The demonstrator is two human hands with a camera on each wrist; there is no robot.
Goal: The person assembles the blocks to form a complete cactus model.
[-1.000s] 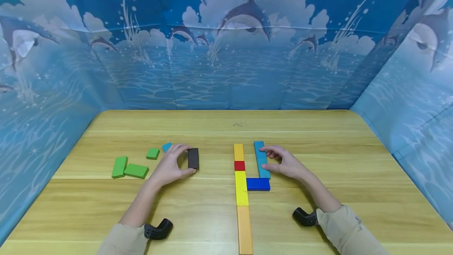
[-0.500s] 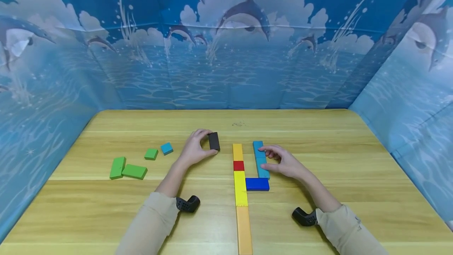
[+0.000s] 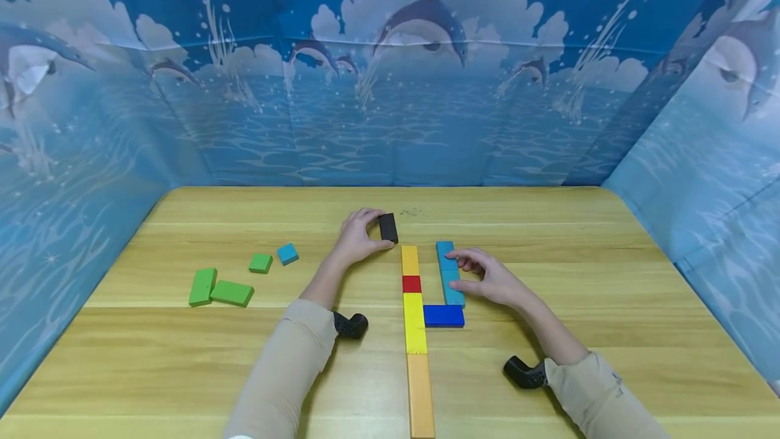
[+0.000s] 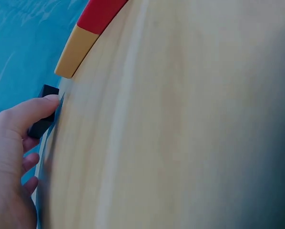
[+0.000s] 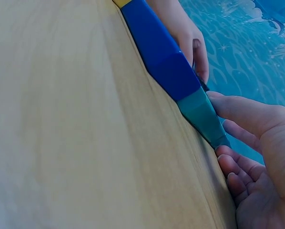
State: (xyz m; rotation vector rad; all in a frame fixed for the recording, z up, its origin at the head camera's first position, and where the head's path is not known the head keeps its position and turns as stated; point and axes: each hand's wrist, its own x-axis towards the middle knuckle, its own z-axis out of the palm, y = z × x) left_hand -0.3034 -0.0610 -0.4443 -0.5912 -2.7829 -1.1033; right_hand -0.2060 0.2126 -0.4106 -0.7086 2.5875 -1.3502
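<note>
My left hand [image 3: 359, 237] pinches a black rectangular block [image 3: 388, 228] between thumb and fingers, just beyond the far end of a column of blocks. That column runs orange-yellow block [image 3: 410, 260], red block [image 3: 412, 284], yellow block [image 3: 415, 324] and pale orange block [image 3: 420, 395]. To its right, a dark blue block [image 3: 443, 316] lies crosswise against the yellow one. Two light blue blocks [image 3: 447, 256] stand end to end beyond it. Thumb and forefinger of my right hand [image 3: 490, 278] touch these, spread along their right side, the other fingers loosely bent.
On the left of the wooden table [image 3: 146, 358] lie a small light blue block [image 3: 288, 254], a small green block [image 3: 261, 263] and two longer green blocks [image 3: 232, 293]. A dolphin-patterned curtain [image 3: 390, 120] borders the table at the back and sides.
The left hand has carried the black block right and away from me, from the left of the column to beyond its far end. The right hand stays against the light blue blocks.
</note>
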